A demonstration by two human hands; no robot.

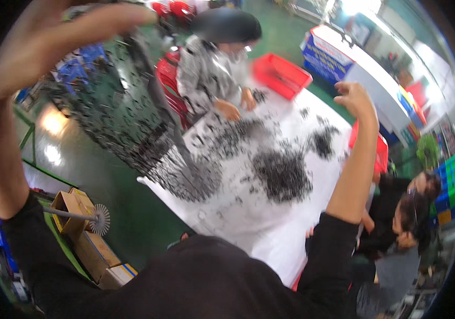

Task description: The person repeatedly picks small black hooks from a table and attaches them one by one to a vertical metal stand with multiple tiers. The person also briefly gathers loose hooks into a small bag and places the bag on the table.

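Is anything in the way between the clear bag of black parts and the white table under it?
Nothing visible. The clear bag hangs from the left hand, its lower end at the white table; a co-worker's hands lie beyond.

Both arms raised; left hand (73, 32) and right hand (356, 98) curled.

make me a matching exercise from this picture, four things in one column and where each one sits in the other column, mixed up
Things:
1. red plastic crate
2. brown cardboard boxes
3. big pile of small black parts
4. clear plastic bag of black parts

Places:
A. on the green floor, lower left
B. middle of the white table
C. far end of the table
D. held up, spilling onto the table

Pairs: 1-C, 2-A, 3-B, 4-D
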